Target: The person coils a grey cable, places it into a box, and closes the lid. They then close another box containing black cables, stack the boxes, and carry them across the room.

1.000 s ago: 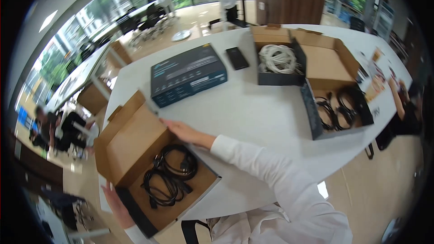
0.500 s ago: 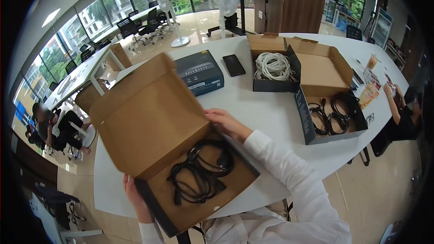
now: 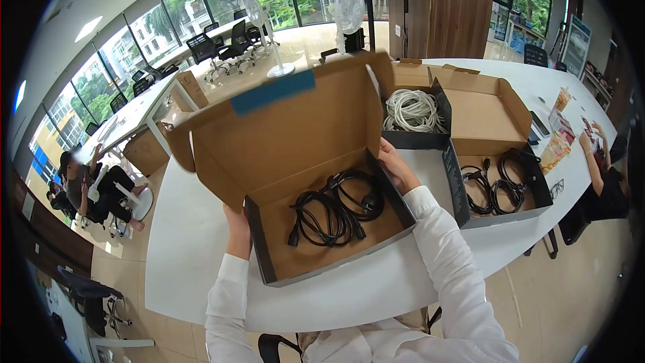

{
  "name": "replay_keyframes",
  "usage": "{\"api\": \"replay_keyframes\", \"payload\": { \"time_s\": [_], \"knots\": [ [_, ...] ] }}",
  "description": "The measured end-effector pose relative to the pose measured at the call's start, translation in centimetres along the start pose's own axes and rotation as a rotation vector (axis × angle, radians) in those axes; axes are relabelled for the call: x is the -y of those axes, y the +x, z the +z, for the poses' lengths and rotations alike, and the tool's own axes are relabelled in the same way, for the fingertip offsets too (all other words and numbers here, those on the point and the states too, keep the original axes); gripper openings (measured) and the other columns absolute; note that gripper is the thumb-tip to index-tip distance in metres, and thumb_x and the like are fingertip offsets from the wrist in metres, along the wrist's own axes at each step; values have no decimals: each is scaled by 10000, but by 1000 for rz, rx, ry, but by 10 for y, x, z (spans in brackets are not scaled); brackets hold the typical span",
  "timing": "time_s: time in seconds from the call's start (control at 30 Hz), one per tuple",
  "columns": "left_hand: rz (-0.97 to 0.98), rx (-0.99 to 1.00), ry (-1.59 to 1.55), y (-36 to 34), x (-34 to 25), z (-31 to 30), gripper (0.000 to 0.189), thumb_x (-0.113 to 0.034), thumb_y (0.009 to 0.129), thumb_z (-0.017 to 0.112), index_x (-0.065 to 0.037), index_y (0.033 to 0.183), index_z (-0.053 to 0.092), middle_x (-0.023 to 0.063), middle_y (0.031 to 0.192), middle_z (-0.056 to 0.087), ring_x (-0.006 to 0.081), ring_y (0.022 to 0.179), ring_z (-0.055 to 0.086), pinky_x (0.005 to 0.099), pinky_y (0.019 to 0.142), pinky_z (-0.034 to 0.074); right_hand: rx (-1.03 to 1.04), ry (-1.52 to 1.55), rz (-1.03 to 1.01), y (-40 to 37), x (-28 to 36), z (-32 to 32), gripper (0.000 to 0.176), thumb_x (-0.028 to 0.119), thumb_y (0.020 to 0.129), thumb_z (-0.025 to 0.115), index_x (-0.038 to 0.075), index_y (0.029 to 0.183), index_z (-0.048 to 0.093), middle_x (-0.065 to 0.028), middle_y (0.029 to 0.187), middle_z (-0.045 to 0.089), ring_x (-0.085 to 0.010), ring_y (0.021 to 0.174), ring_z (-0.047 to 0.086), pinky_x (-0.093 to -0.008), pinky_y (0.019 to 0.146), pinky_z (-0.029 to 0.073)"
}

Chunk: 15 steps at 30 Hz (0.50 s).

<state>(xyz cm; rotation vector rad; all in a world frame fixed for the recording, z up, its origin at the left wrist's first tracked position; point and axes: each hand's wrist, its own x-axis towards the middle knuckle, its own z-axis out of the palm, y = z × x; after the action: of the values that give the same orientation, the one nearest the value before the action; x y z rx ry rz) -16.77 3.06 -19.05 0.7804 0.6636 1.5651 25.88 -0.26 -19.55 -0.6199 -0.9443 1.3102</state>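
Note:
Between my two hands is an open cardboard box [image 3: 281, 270], dark outside and brown inside, its lid [image 3: 289, 138] standing up on the far side. Coiled black power cords [image 3: 326, 220] lie on its bottom. My left hand [image 3: 237, 230] is closed on the left side wall, its fingers partly behind the box. At the right side wall, near the lid's hinge, my right hand [image 3: 398, 167] grips with fingers wrapped round the edge. The raised lid hides the table behind it.
On the white table [image 3: 195, 249], a box [image 3: 413, 140] of coiled white cable [image 3: 411, 111] stands behind, beside an open box [image 3: 504, 216] with black cords [image 3: 504, 191]. Eyeglasses [image 3: 557, 189] and a phone [image 3: 539, 123] lie at right. People sit left and right.
Both hands have moved the box right and turned it, so its front edge lies more level. Its lid now covers the printed blue box and the phone seen earlier behind it.

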Motion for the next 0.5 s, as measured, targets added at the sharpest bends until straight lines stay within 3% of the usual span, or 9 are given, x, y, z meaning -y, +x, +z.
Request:
{"api": "replay_keyframes", "payload": {
  "time_s": [0.03,0.1,0.17,0.23,0.3,0.33,0.37,0.47,0.5],
  "knots": [
    [-5,46,16,9,5,-6,371,-350,1043,438,-64,1246,559,84,1228,600,191,1068,589,332,918,499,6,-25,4,-3,2,-3,449,104,950,639,40,1375,506,-53,1300,613,-150,1169,586,-283,1018,444],
    [216,91,514,26,12,-21,362,-300,1043,461,-76,1323,509,82,1237,591,178,1072,586,319,900,508,2,-19,37,-10,4,-10,454,86,945,631,42,1380,508,-47,1299,610,-146,1172,581,-282,1016,442],
    [240,195,493,35,16,-30,405,-255,1039,490,-87,1403,435,81,1257,584,170,1080,582,311,905,509,-15,39,88,-15,6,-11,469,78,943,618,50,1396,503,-36,1300,605,-136,1183,569,-284,1014,441],
    [67,338,-57,40,18,-37,506,-214,1031,524,-97,1485,335,81,1286,580,167,1094,577,306,935,501,127,-76,-57,-36,33,22,475,118,953,608,54,1410,496,-29,1325,589,-133,1204,551,-290,1019,436],
    [81,194,356,74,40,-80,661,-184,1015,560,-105,1553,184,135,1399,517,170,1128,569,289,1025,442,209,-180,-63,-14,12,-11,500,205,974,578,53,1439,471,-16,1382,551,-134,1255,504,-297,1042,413],
    [-13,202,410,66,32,-80,659,-191,1018,557,-108,1555,183,151,1429,495,169,1141,562,290,1052,418,164,-176,-35,-16,14,-3,498,227,982,567,52,1439,470,-22,1395,541,-136,1267,495,-295,1053,400],
    [91,290,534,76,42,-103,668,-204,1006,584,-125,1552,208,144,1441,472,168,1183,531,308,1051,403,120,-173,-4,-20,18,4,498,248,991,556,52,1440,469,-27,1407,532,-139,1278,486,-293,1065,387],
    [-59,158,414,-18,-29,-3,668,-228,995,607,-139,1546,239,114,1455,450,153,1222,487,310,1050,374,-28,-68,98,-32,27,34,493,313,1026,497,77,1457,453,-60,1446,495,-160,1346,426,-298,1134,296],
    [-63,141,423,-27,-35,-8,627,-285,1006,577,-143,1536,275,99,1458,433,160,1259,451,327,1071,330,-46,-67,97,-30,24,27,496,326,1031,483,83,1462,447,-68,1459,481,-166,1358,412,-303,1145,278]
  ]
}}
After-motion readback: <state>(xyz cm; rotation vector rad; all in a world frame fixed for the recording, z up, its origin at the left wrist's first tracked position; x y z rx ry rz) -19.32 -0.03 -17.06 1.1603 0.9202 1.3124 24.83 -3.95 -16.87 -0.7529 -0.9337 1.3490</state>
